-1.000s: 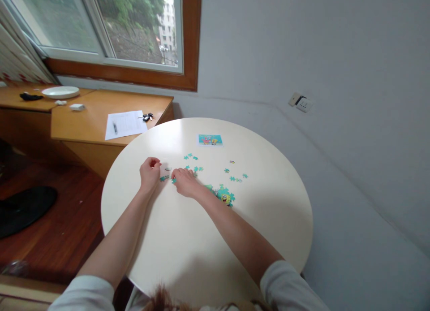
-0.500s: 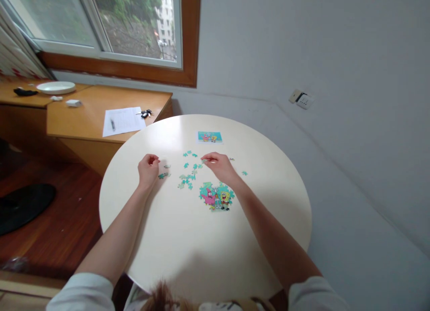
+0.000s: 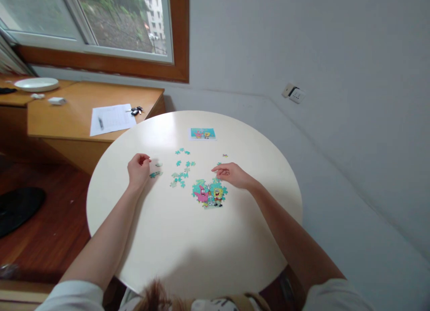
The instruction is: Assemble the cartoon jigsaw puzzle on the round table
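On a round cream table point(image 3: 188, 239) lies a partly joined cartoon jigsaw point(image 3: 208, 193). Several loose teal pieces point(image 3: 181, 165) are scattered just behind and left of it. My right hand point(image 3: 233, 174) rests at the jigsaw's upper right edge, fingers pinched together pointing left; whether they hold a piece I cannot make out. My left hand point(image 3: 137, 170) sits curled on the table at the left, thumb and fingers closed, beside two small pieces point(image 3: 155, 173). A small reference picture point(image 3: 202, 133) lies at the table's far side.
A wooden desk point(image 3: 77, 118) stands at the left under a window, with a sheet of paper and pen point(image 3: 110, 119), keys point(image 3: 135, 110), a white plate point(image 3: 36, 84) and a small white box point(image 3: 56, 101). Grey walls close the right side. A black round base point(image 3: 16, 208) lies on the wood floor.
My right hand moved from the pieces near my left hand across to the right, then down to the jigsaw's upper right edge. The left hand stayed put. The camera turned slightly right.
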Tool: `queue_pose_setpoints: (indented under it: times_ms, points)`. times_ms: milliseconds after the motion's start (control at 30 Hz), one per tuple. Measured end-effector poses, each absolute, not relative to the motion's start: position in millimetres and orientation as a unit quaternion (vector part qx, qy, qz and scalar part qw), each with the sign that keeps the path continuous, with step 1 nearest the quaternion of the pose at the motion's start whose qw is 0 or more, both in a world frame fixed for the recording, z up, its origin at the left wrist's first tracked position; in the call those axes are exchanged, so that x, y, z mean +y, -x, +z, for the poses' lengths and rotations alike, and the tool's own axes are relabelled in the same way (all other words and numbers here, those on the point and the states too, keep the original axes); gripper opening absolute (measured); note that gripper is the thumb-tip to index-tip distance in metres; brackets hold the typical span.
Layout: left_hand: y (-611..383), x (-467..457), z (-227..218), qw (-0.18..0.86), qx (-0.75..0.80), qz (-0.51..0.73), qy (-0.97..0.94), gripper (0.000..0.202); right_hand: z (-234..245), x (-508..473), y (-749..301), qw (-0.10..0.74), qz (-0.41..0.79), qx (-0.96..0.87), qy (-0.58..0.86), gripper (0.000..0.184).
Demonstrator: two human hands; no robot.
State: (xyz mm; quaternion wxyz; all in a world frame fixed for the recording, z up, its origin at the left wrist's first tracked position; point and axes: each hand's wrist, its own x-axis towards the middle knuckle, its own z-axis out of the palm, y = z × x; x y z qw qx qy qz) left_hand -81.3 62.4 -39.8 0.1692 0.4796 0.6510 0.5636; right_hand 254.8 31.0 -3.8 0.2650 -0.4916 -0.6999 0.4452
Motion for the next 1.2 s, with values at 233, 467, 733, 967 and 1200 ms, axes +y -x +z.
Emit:
queue_pose_setpoints:
  times_ms: [233, 467, 733, 967, 1200]
  points:
    - [81, 63, -39, 0.180, 0.655, 0.560, -0.475, 0.012, -15, 33, -263, 0.258, 0.441, -0.698, 0.502, 0.022]
    - [82, 62, -40, 0.183, 0.652, 0.561, -0.477, 0.012, -23, 34, -262, 0.275, 0.454, -0.670, 0.519, 0.020]
    - [83, 63, -42, 0.182, 0.649, 0.559, -0.483, 0.011, -23, 31, -259, 0.278, 0.418, -0.703, 0.503, 0.014]
    - [83, 65, -43, 0.178, 0.648, 0.559, -0.485, 0.014, -29, 28, -262, 0.284, 0.371, -0.746, 0.474, 0.010]
    - [83, 65, -43, 0.182, 0.645, 0.558, -0.489, 0.012, -15, 27, -258, 0.159, 0.228, -0.797, 0.537, 0.019]
